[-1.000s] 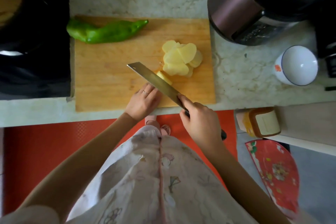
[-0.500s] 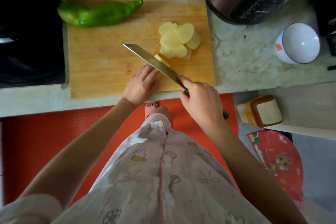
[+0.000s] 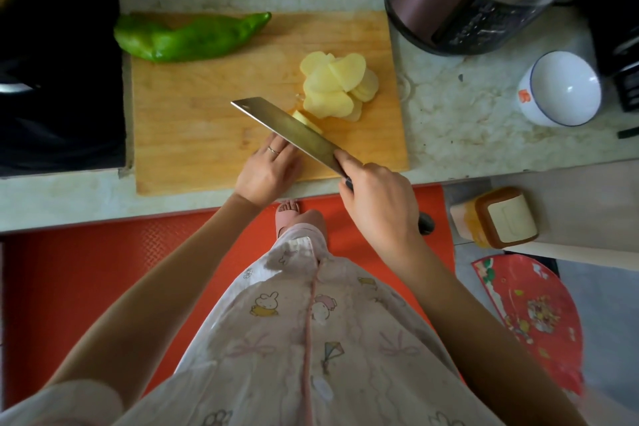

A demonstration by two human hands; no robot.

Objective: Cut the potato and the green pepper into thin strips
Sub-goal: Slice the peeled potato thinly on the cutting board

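On the wooden cutting board a fanned pile of pale potato slices lies at the right. A small uncut potato end sits just below the pile, against the cleaver blade. My right hand grips the cleaver's handle, blade slanting up-left. My left hand is on the near side of the blade, its fingers curled toward the potato piece; the blade hides the fingertips. A whole green pepper lies at the board's far left corner.
A dark stove top borders the board on the left. A rice cooker stands at the back right, and a white bowl on the marble counter to the right. Below the counter's edge is a red floor mat.
The camera has shifted slightly, moving the board in the frame. The cleaver and both hands hold nearly the same pose at the potato end; the slice pile is unchanged.
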